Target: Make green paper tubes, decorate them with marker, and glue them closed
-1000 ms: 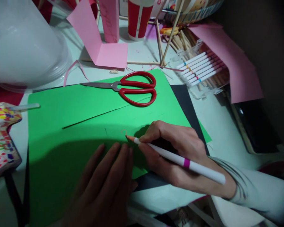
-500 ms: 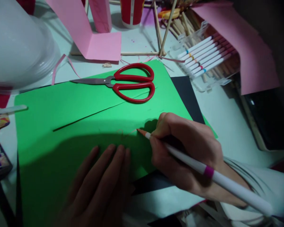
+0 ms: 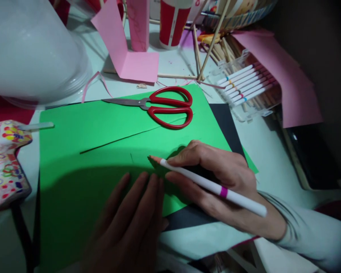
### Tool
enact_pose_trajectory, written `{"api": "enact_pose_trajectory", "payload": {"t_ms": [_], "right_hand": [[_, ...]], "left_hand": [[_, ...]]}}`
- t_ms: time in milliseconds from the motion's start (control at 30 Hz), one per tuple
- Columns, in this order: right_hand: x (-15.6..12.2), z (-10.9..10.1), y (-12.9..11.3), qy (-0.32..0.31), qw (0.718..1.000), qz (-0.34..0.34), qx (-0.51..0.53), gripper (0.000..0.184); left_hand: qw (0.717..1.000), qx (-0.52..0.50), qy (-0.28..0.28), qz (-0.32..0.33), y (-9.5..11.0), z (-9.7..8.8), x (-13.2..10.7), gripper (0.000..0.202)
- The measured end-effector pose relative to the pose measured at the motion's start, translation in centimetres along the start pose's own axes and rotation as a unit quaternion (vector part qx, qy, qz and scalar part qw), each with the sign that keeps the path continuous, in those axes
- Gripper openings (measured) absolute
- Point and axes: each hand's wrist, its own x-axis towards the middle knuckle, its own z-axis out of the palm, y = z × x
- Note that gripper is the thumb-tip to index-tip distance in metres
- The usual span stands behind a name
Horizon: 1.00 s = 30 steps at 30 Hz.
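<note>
Pinched between thumb and fingers of my right hand (image 3: pixel 216 182) is a white felt-tip marker (image 3: pixel 199 180) with a purple band. Its orange-brown tip is at the green paper (image 3: pixel 62 136), near the middle of the sheet; whether it touches cannot be made out. My left hand (image 3: pixel 133 212) lies flat on the same sheet, fingers stretched out, in shadow. Red-handled scissors (image 3: pixel 147 103) rest across the sheet's far edge, blades pointing left. A dark slanting cut or line runs across the paper below them. Black paper (image 3: pixel 227 123) shows underneath.
A patterned glue gun (image 3: pixel 10 163) lies at the left, beside a large translucent plastic container (image 3: pixel 36 49). Folded pink paper (image 3: pixel 140 66), a red cup (image 3: pixel 174 26) and wooden sticks (image 3: pixel 216 38) stand behind. At right are a case of markers (image 3: pixel 241 85), pink paper (image 3: pixel 295 83) and a black phone-like object (image 3: pixel 315 155).
The marker tip has moved left across the green paper with my right hand, and the marker has turned slightly. My left hand stays flat. The view has shifted, showing more at the far side.
</note>
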Motion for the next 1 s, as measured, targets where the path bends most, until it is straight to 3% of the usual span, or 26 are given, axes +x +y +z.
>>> {"api": "enact_pose_trajectory", "payload": {"t_ms": [333,567,700,1000], "right_hand": [[0.1,-0.1,-0.4,-0.047,0.999,0.011,-0.022,0.011],[-0.2,0.2,-0.1,0.014,0.996,0.014,-0.084,0.005],[-0.5,0.2,-0.1,0.042,0.993,0.018,-0.107,0.013],[-1.4,-0.2,-0.6,0.053,0.995,0.016,-0.082,0.021]], "left_hand": [[1.000,0.007,0.017,-0.007,0.2,0.0,0.1,0.046],[0.999,-0.008,0.028,-0.037,0.8,0.1,0.1,0.041],[0.998,-0.022,0.036,-0.039,0.8,0.2,-0.1,0.039],[0.997,-0.027,0.069,-0.008,0.2,0.4,-0.2,0.040]]}}
